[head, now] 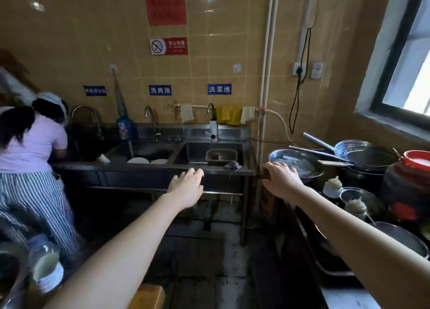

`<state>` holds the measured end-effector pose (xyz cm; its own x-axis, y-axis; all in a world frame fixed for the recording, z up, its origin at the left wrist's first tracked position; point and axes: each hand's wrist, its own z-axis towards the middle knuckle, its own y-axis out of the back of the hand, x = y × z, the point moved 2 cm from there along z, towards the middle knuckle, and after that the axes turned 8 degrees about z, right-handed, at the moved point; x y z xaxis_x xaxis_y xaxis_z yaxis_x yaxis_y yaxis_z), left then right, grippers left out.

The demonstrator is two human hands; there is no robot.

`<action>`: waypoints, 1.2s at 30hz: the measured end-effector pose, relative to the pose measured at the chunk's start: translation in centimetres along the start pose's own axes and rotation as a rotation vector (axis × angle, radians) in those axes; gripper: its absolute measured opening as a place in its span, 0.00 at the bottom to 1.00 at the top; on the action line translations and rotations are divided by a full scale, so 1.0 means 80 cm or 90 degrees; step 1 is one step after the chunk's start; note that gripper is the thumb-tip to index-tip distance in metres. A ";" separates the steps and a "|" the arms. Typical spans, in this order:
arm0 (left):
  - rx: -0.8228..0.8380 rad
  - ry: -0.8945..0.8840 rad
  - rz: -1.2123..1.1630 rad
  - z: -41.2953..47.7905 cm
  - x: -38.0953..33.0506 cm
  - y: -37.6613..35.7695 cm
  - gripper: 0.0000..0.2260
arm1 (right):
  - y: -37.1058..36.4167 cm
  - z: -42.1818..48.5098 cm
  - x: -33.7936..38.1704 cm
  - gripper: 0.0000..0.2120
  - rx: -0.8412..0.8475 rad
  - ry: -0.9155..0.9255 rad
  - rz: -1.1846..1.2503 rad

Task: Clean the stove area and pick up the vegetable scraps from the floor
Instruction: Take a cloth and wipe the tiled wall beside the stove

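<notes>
My left hand (186,187) reaches forward with its fingers loosely apart and nothing in it, in front of the steel sink unit (144,166). My right hand (281,180) is stretched toward the gap between the sink and the stove counter (309,243). Its fingers are bent downward over a rusty brown post (267,199), and it holds nothing that I can see. A crumpled grey rag (232,165) lies on the sink's front rim between my hands. Below, the dark wet floor (209,273) shows small dark specks and scraps.
A person in a pink top and striped trousers (30,150) works at the leftmost basin. On the stove counter are a steel bowl (295,163), a wok with ladles (370,157), a red-lidded jar (409,187) and strainers. Buckets (46,266) stand at lower left, a wooden block (149,294) lies near me.
</notes>
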<state>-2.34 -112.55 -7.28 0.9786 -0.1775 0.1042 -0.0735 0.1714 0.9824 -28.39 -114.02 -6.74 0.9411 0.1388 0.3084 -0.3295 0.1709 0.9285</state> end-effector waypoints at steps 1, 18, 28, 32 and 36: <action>-0.004 0.002 0.002 0.020 -0.001 -0.005 0.14 | -0.004 0.022 -0.012 0.19 0.005 -0.010 0.009; 0.056 -0.009 -0.037 0.314 0.021 -0.145 0.14 | -0.134 0.287 -0.104 0.21 0.079 -0.057 0.023; 0.151 -0.030 -0.070 0.525 0.056 -0.268 0.14 | -0.273 0.475 -0.124 0.23 0.181 -0.060 0.013; 0.204 -0.034 -0.075 0.577 0.066 -0.321 0.15 | -0.325 0.532 -0.133 0.22 0.201 -0.078 0.039; 0.230 -0.018 -0.075 0.612 0.074 -0.368 0.13 | -0.374 0.574 -0.142 0.24 0.220 -0.089 0.053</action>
<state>-3.81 -166.06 -27.99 0.9791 -0.2030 -0.0140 -0.0282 -0.2039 0.9786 -25.70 -165.53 -28.56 0.9210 0.0001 0.3895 -0.3833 -0.1773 0.9064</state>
